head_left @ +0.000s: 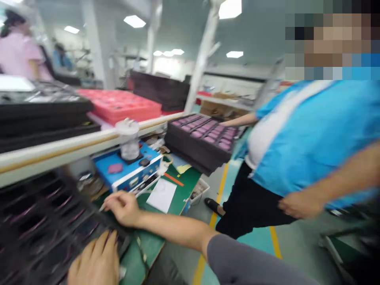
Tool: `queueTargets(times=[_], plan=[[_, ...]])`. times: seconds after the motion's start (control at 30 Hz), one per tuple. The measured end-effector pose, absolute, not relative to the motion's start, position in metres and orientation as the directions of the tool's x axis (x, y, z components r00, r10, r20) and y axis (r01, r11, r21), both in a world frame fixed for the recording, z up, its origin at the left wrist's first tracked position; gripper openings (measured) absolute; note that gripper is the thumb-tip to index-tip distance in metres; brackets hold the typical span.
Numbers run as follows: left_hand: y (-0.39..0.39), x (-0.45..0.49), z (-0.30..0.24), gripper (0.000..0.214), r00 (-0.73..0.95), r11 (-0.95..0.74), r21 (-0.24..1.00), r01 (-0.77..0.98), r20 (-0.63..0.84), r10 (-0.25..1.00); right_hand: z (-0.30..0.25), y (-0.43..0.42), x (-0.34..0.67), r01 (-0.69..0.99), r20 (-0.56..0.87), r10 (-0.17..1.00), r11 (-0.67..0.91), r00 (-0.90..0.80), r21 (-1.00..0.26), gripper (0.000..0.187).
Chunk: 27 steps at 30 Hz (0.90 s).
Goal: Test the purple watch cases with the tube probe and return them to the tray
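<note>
The person's right hand point(123, 208) is blurred, its fingers point(114, 202) half open just above the black foam tray point(44, 225) at lower left. The left hand point(95, 259) is cut off by the picture bottom and lies at the tray edge, so I cannot tell if it grips, and the tray's slots are hard to make out. Beyond are a green bench mat point(184, 190), a blue machine point(103, 162) with a clear cup point(127, 138) on it, and a co-worker point(311, 146) in a blue smock standing on the teal floor point(252, 241) of the bright workshop.
</note>
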<state>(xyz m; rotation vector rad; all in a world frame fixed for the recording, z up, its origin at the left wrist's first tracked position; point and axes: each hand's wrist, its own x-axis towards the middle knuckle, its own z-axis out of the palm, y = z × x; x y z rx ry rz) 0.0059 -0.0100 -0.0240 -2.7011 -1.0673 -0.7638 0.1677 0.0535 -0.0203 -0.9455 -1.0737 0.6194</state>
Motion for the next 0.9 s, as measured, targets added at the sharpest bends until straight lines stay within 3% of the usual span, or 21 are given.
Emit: queueTargets(times=[0.07,0.2,0.33,0.43,0.53,0.6,0.67,0.77,0.83,0.9], plan=[[-0.024,0.015,-0.009,0.035,0.619,-0.717,0.047,0.696,0.467,0.631,-0.024,0.044,0.175,-0.035,0.408,0.822,0.458,0.398,-0.888,0.041],[-0.03,0.011,0.0,0.029,0.558,-0.662,0.188,0.725,0.402,0.725,-0.058,0.04,0.172,-0.191,0.294,0.877,0.385,0.38,-0.903,0.045],[-0.01,0.008,0.015,0.025,0.415,-0.481,0.198,0.854,0.3,0.859,-0.07,0.027,0.168,0.001,0.492,0.784,0.531,0.379,-0.847,0.029],[0.014,0.018,0.03,0.021,0.433,-0.446,0.097,0.89,0.13,0.892,-0.065,0.02,0.169,0.058,0.537,0.774,0.552,0.334,-0.832,0.026],[0.025,0.026,0.036,0.025,0.436,-0.445,0.1,0.89,0.099,0.894,-0.06,0.018,0.17,0.099,0.56,0.76,0.562,0.329,-0.821,0.029],[0.02,0.026,0.032,0.025,0.377,-0.409,0.226,0.884,0.173,0.91,-0.056,0.017,0.171,0.098,0.563,0.755,0.567,0.336,-0.818,0.029],[0.01,0.023,0.023,0.025,0.244,-0.351,0.5,0.792,0.269,0.932,-0.051,0.014,0.171,0.09,0.558,0.758,0.564,0.339,-0.821,0.026],[-0.005,0.022,0.007,0.025,-0.005,-0.199,0.903,0.38,0.217,0.976,-0.044,0.006,0.17,0.113,0.566,0.755,0.564,0.332,-0.818,0.023],[-0.01,0.024,-0.002,0.028,-0.083,-0.104,0.983,0.15,0.118,0.99,-0.042,0.002,0.169,0.11,0.573,0.761,0.57,0.304,-0.814,0.022],[-0.011,0.027,-0.006,0.032,-0.104,-0.062,0.997,0.053,0.067,0.992,-0.042,-0.001,0.168,0.066,0.564,0.781,0.569,0.27,-0.82,0.021]])
